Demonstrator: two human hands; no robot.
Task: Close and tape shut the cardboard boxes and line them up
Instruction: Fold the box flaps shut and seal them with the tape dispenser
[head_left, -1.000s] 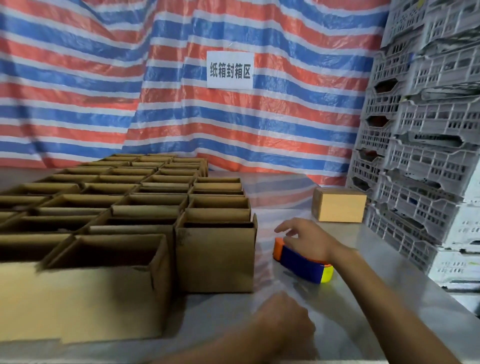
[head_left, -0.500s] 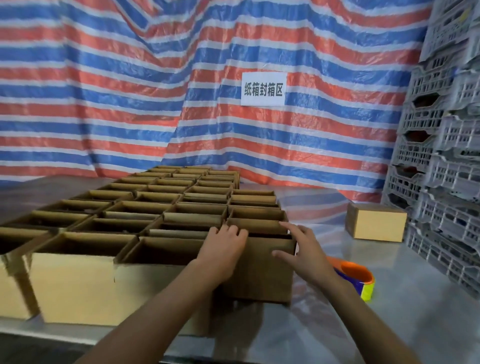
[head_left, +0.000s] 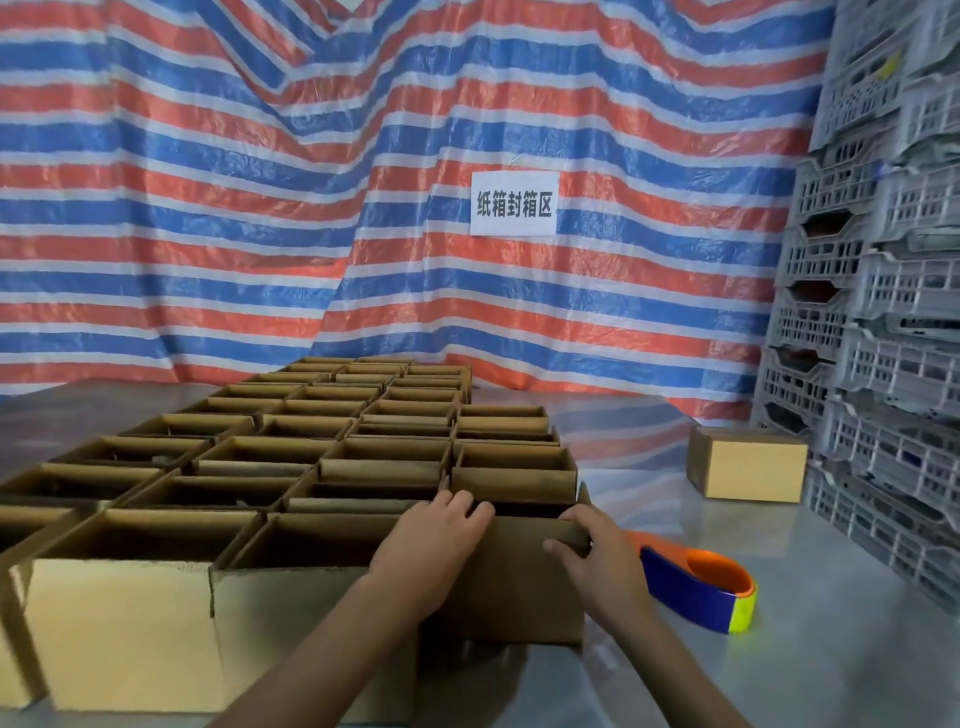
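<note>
Between left hand (head_left: 435, 543) and right hand (head_left: 597, 558), box (head_left: 519, 592)

Change over one second. The right hand (head_left: 597, 556) has left the tape dispenser (head_left: 701, 587), lower right of the frame, which now lies free on the surface (head_left: 841, 623). The left hand (head_left: 436, 540) has risen from the surface. Both hands now grip the near rim of the open box (head_left: 519, 587) at lower centre, fingers curled over its edge.
</note>
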